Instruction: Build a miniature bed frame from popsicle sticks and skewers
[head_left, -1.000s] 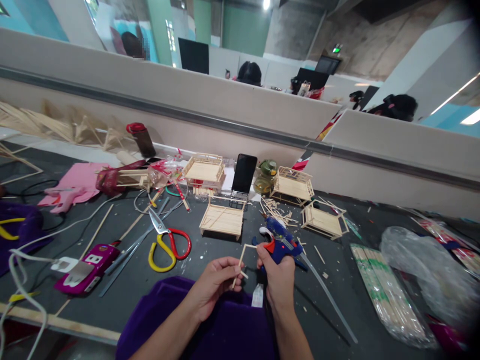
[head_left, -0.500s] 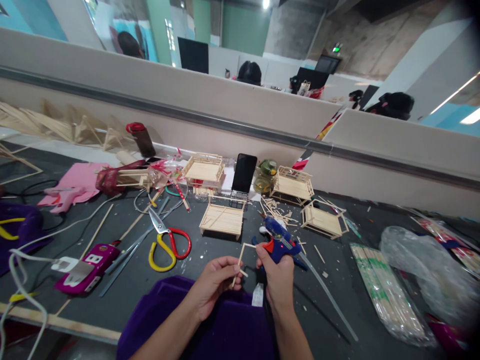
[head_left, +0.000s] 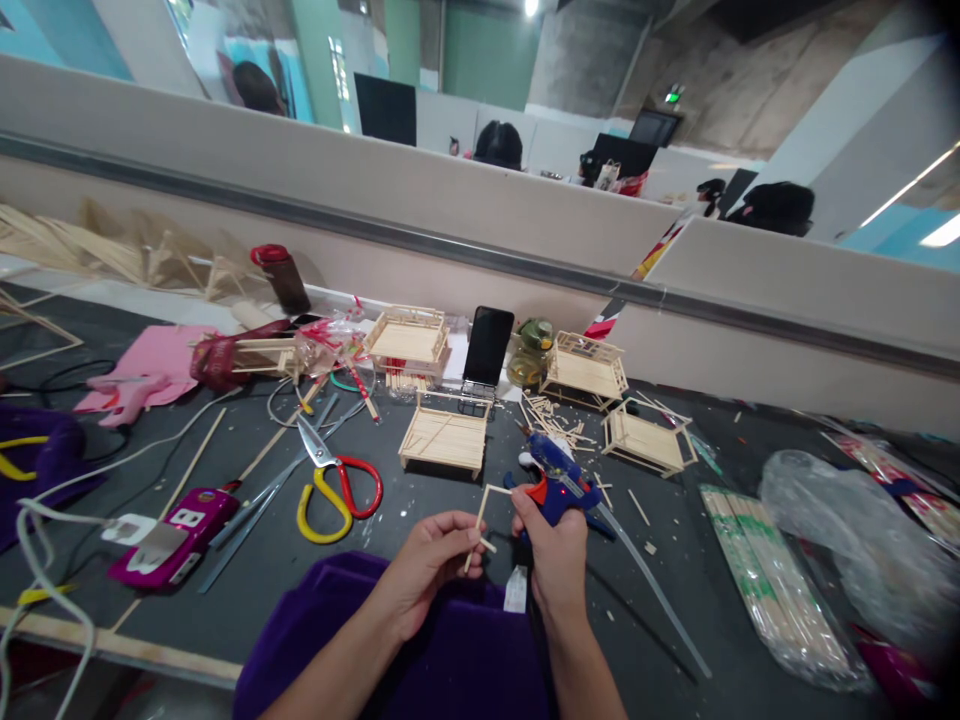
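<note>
Pinched in my left hand (head_left: 439,560) is a small frame of thin wooden sticks (head_left: 482,510), joined at a corner, with a short piece crossing near its lower end. My right hand (head_left: 555,555) is wrapped around a blue hot glue gun (head_left: 559,472), whose nozzle points away to the upper left. A clear glue stick (head_left: 660,590) juts from the gun's back. The thumb and finger of this hand also touch the right end of the frame's top stick. Just beyond my hands stands a miniature wooden bed (head_left: 446,440).
Scissors with red and yellow handles (head_left: 330,490) lie left, near a purple power strip (head_left: 176,535). Behind are a phone on a stand (head_left: 489,345), more miniature beds (head_left: 585,370) and loose stick pieces (head_left: 555,420). Bagged sticks (head_left: 780,585) lie right. Purple cloth (head_left: 420,660) is beneath my arms.
My hands, the stick frame and the glue gun stay almost still. Beyond the partition, a person's head at the right shifts slightly left and the one at far left moves a little.
</note>
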